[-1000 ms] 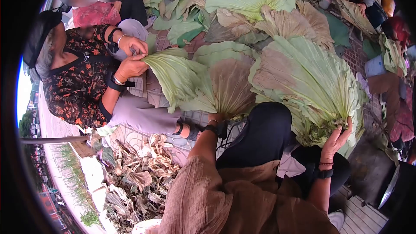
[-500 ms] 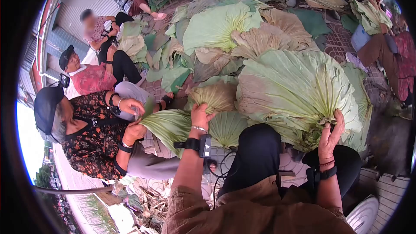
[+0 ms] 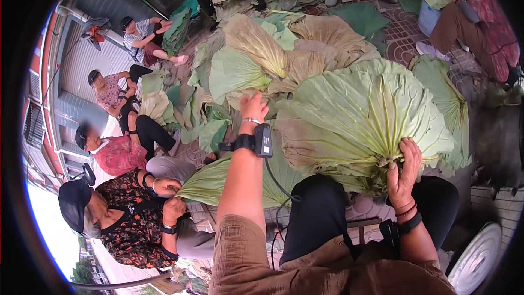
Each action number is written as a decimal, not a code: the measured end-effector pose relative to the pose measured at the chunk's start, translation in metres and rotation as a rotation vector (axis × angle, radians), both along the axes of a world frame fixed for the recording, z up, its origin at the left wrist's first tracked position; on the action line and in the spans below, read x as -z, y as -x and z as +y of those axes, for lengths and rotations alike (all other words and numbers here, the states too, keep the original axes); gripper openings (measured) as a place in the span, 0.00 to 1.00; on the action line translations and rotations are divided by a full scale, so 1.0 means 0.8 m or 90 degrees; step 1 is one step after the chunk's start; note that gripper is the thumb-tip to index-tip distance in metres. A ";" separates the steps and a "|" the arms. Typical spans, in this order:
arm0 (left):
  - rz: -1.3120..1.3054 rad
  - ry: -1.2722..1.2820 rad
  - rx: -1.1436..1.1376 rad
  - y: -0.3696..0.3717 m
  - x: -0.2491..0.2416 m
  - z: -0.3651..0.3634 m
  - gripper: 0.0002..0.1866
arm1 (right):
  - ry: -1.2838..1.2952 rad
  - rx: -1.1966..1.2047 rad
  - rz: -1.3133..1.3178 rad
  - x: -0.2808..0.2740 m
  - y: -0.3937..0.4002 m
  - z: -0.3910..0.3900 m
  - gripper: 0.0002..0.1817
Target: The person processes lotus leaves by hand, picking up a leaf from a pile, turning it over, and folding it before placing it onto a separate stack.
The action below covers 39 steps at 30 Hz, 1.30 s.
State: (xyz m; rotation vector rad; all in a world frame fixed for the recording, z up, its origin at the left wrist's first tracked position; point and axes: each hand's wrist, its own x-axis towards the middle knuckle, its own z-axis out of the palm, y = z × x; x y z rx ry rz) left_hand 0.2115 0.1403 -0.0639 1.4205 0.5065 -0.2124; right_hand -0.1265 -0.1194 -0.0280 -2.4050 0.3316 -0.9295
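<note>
A stack of large, fan-shaped, half-dried lotus leaves (image 3: pixel 349 114) lies before my knees, its gathered stem ends toward me. My right hand (image 3: pixel 403 172) grips the stack beside the stem ends, fingers on the top leaf and thumb near the stems. My left hand (image 3: pixel 254 107) reaches out over the leaves with its fingers loosely apart and nothing seen in them. Just past it, a brown lotus leaf (image 3: pixel 254 43) lies across a pale green lotus leaf (image 3: pixel 234 74) on the pile.
At my left, a person in a patterned top (image 3: pixel 128 218) holds a green leaf (image 3: pixel 207 180) by its end. Several other people sit around the pile with leaves. A round white lid-like object (image 3: pixel 477 259) stands at lower right. A cable (image 3: pixel 275 186) hangs from my left wrist device.
My left hand has moved forward and let go of a brownish leaf; a brown leaf now lies on the far pile. My right hand stays at the stem ends. The view has turned slightly.
</note>
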 end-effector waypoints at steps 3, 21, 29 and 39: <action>0.042 -0.042 -0.009 0.065 0.070 0.039 0.30 | 0.000 -0.004 0.007 -0.004 0.000 0.001 0.24; 0.057 -0.748 0.633 0.375 0.338 0.240 0.17 | 0.019 -0.046 0.034 -0.002 0.005 0.023 0.24; 0.206 -0.716 0.527 0.382 0.326 0.198 0.20 | 0.029 -0.075 0.088 0.006 0.007 0.027 0.25; 0.235 -0.429 0.293 0.396 0.365 0.220 0.18 | 0.007 -0.039 -0.017 -0.004 0.019 0.038 0.26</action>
